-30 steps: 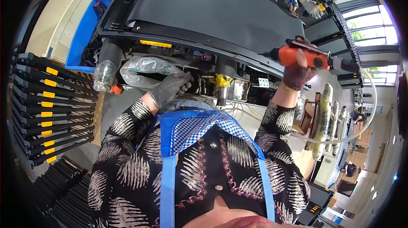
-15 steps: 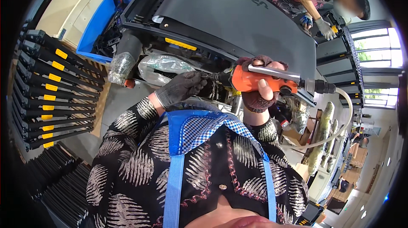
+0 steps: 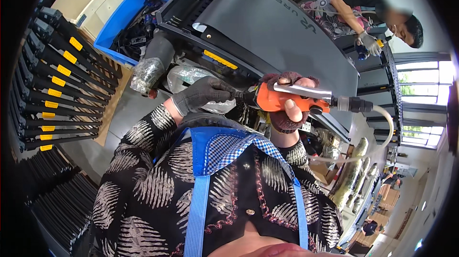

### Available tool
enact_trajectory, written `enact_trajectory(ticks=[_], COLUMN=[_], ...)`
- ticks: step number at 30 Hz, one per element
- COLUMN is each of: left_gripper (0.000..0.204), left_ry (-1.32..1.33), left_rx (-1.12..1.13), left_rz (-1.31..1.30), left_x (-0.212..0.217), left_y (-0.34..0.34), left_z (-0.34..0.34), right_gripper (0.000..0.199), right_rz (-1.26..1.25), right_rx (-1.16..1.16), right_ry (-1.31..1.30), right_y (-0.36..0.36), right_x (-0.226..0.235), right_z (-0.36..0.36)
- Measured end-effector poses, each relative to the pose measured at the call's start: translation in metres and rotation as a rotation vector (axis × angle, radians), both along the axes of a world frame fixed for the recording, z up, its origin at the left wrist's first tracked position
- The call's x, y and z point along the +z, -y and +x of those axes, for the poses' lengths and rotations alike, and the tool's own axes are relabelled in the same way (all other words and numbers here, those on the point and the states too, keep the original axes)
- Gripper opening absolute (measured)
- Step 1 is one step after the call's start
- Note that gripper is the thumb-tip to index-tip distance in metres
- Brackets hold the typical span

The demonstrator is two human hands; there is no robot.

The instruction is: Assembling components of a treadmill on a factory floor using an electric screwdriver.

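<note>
My right hand, in a brown fingerless glove, is wrapped round an orange air screwdriver with a silver lever along its upper side. The tool lies level, its dark nose pointing left. At that nose is my left hand, in a dark grey glove, with fingers pinched together; whatever is between them is hidden. Just beyond both hands lies a treadmill with a dark grey belt and a yellow label on its near side. Clear plastic wrap bunches beside my left hand.
From the tool's right end a pale air hose loops down. A blue bin of dark parts and tools stands far left. Black frames with yellow labels are stacked at left. Across the treadmill, a co-worker's gloved hand holds a tool.
The whole view has shifted, the bin and treadmill sliding rightward. My hands stay together at the tool's nose. The co-worker's gloved hand now shows with a blue and yellow tool.
</note>
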State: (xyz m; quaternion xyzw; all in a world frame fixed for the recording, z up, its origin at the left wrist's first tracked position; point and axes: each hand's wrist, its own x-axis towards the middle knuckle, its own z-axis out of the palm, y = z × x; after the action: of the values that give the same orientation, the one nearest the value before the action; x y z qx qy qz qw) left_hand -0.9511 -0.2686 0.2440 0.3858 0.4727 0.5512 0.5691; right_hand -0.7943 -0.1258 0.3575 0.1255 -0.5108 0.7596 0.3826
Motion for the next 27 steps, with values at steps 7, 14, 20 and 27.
enact_trajectory(ticks=[7,14,20,27], left_gripper=[0.033,0.03,0.028,0.036], left_ry=[0.741,0.942,0.801,-1.342], left_rx=[0.177,0.662,0.698,0.402], left_rz=[0.067,0.17,0.134,0.453], left_x=[-0.024,-0.007,-0.027,-0.012], left_y=[-0.011,-0.039,-0.048,-0.066], left_z=[-0.007,-0.049,-0.052,0.0], right_gripper=[0.037,0.04,0.037,0.026], right_rz=[-0.02,0.198,0.386,0.583], right_rx=[-0.12,-0.26,-0.298,-0.278], right_ry=[0.019,0.025,0.226,0.508], right_y=[0.008,-0.01,-0.026,-0.036], right_x=[-0.006,-0.017,-0.016,0.001], right_z=[-0.035,-0.111,-0.161,-0.212])
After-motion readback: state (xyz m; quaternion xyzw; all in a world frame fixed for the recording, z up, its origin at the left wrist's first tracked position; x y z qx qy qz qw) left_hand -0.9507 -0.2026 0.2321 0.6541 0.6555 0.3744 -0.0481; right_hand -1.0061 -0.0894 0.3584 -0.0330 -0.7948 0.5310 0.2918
